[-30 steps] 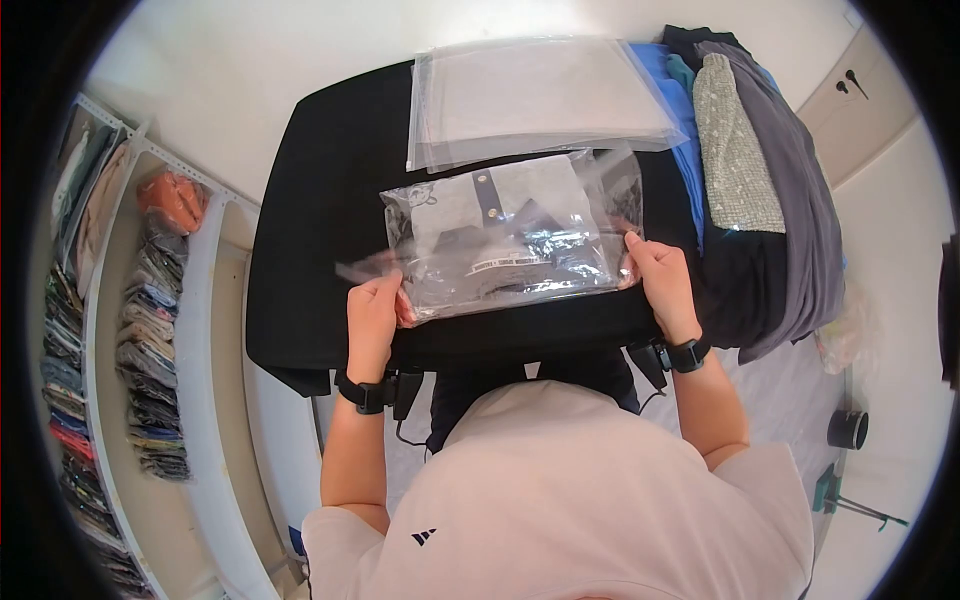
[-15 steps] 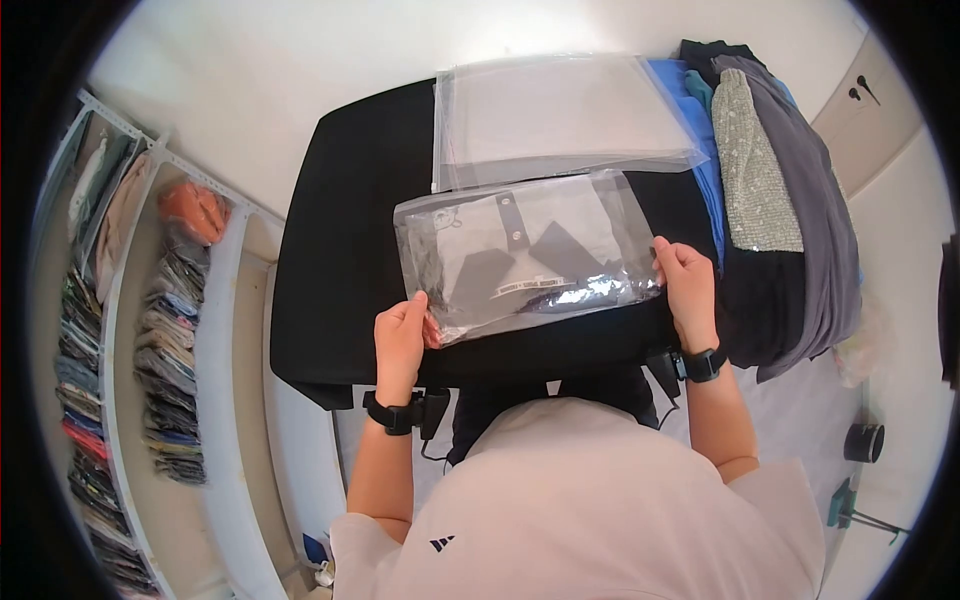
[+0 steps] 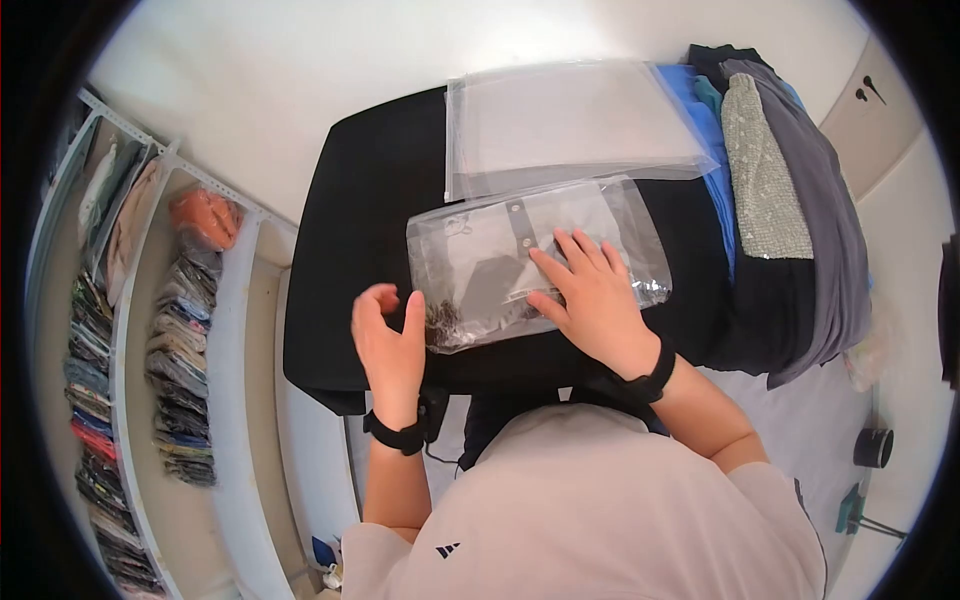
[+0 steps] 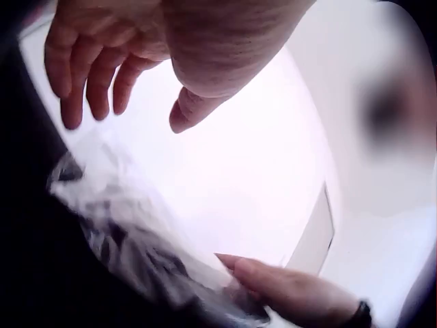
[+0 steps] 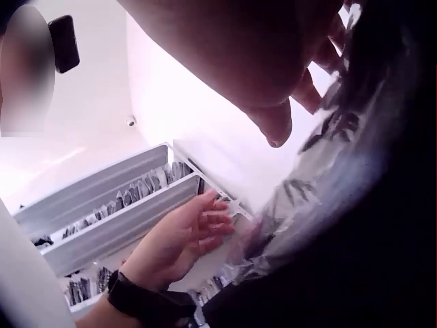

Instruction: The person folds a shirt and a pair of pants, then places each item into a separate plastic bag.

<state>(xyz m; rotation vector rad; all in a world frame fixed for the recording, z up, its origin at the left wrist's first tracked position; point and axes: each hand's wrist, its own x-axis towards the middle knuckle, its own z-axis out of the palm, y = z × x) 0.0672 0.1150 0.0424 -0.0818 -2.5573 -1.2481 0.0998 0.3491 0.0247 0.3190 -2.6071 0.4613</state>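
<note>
A clear plastic bag (image 3: 470, 290) with a folded grey-and-dark garment (image 3: 580, 215) inside lies flat on the black-covered table (image 3: 350, 220). On top of it rests my right hand (image 3: 590, 290), fingers spread across the garment's middle. My left hand (image 3: 390, 335) is just off the bag's left edge, holding nothing, thumb apart from loosely bent fingers. In the left wrist view the left hand (image 4: 136, 61) hangs above the crinkled bag (image 4: 143, 232). The right wrist view shows the right hand (image 5: 287, 89) over the shiny plastic.
Behind the bag lies a stack of empty clear bags (image 3: 570, 115). Clothes are piled at the table's right end, among them a sparkly grey garment (image 3: 765, 165) and a dark grey one (image 3: 830, 220). White shelves (image 3: 130, 380) with bagged clothes stand on the left.
Both hands have let go of the bag's near corners, and the bag now lies flat. My right hand has moved left onto it; my left hand has drawn slightly away.
</note>
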